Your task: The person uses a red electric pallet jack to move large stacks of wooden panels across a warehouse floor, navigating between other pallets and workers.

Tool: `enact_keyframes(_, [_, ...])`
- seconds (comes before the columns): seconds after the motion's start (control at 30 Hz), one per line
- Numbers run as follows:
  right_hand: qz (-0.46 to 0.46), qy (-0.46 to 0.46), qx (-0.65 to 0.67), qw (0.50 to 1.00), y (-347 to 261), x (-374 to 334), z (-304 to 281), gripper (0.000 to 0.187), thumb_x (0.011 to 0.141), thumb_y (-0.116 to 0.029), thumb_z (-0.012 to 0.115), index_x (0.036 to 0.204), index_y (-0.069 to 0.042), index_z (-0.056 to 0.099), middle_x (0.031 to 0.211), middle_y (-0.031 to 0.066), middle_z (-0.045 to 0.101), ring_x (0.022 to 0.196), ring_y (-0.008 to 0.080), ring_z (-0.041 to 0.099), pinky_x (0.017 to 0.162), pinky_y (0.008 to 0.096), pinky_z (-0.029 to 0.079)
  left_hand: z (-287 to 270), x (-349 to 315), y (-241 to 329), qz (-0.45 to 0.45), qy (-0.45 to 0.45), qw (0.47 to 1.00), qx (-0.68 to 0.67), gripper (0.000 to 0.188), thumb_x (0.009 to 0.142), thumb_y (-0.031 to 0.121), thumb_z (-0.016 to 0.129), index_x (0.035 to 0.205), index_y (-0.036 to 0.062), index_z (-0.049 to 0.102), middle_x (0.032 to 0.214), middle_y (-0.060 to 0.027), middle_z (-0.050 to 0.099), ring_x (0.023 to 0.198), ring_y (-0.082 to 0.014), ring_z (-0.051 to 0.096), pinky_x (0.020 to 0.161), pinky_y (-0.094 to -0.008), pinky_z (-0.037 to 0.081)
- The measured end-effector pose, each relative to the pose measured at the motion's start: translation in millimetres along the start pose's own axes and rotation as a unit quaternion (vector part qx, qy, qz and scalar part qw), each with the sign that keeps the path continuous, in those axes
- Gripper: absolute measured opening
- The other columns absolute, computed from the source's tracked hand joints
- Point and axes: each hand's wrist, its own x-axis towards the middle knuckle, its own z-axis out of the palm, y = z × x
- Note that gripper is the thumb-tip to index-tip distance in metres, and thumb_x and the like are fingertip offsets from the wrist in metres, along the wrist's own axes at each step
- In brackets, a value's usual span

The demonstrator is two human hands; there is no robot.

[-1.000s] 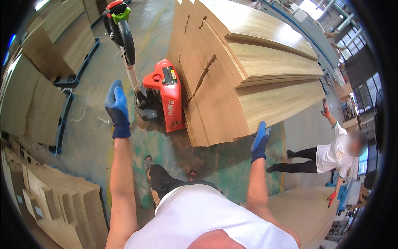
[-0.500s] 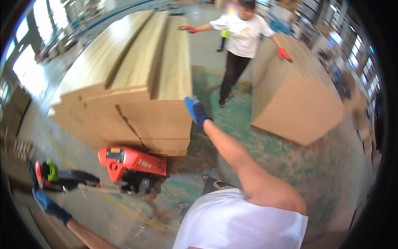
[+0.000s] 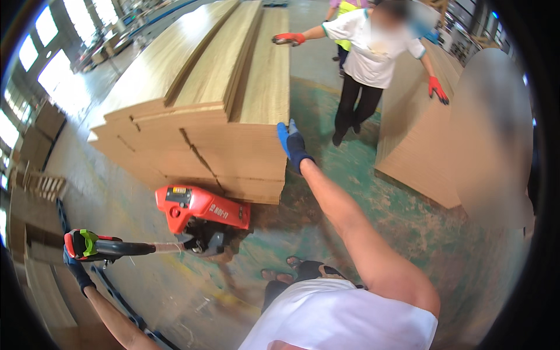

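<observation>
Fingers [image 3: 283, 134] of the gloved right hand [image 3: 293, 142] lie extended and slightly spread against the near right corner of the board stack [image 3: 233, 149], with nothing gripped between them. The gloved left hand [image 3: 74, 269], well apart on the near left, meets the outer end of the control handle [image 3: 125, 249]; the grip hides part of it, so whether it curls around cannot be told.

From the left hand, the control handle points right, its long axis running left to right toward the red pallet truck [image 3: 204, 207]. That body stands between the two hands, close against the near end of the board stack; whether its forks reach underneath is hidden. The boards' long axis runs near to far, so the handle lies across it. The right hand is the nearer to the stack, which extends left and far from it; the left hand is the nearer to the handle.

Farther out, a co-worker [image 3: 368, 58] stands right of the stack, one red glove [image 3: 290, 38] at its far right edge, contact unclear. Green-stained floor [image 3: 332, 181] separates it from a second stack [image 3: 417, 154] on the right.
</observation>
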Motion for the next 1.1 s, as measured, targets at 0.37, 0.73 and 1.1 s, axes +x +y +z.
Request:
enact_keyframes(0.37, [0.067,-0.048,0.483,0.872,1,23,-58,0.036,0.096,-0.021,0.048,0.117,0.007,0.053,0.096,0.0098,0.063,0.085,0.0158,0.058,0.081,0.0318,0.048,-50,-277,38,-0.067,0.132,0.988,0.044,0.033,0.093,0.012,0.048,0.122,-0.0013,0.056,0.105,-0.0084,0.063,0.093,-0.0166,0.061,0.085,-0.0313,0.049])
enact_keyframes(0.73, [-0.016,-0.266,0.108,0.958,-96,-247,-25,0.020,0.095,-0.013,0.050,0.108,-0.001,0.060,0.083,0.0028,0.058,0.070,0.0073,0.053,0.061,0.0250,0.046,-67,-273,35,-0.180,0.113,0.968,-0.135,0.035,0.095,0.029,0.055,0.072,0.0031,0.061,0.069,-0.0022,0.060,0.070,-0.0110,0.054,0.077,-0.0316,0.045])
enact_keyframes(1.1, [-0.255,-0.617,0.084,0.739,-195,-520,76,0.058,0.084,-0.034,0.063,0.123,0.006,0.051,0.096,0.0265,0.064,0.091,0.0383,0.064,0.076,0.0423,0.051,-37,-273,50,-0.263,0.197,0.907,-0.262,0.043,0.094,0.035,0.055,0.059,0.0094,0.053,0.056,-0.0025,0.053,0.049,-0.0140,0.046,0.052,-0.0305,0.037])
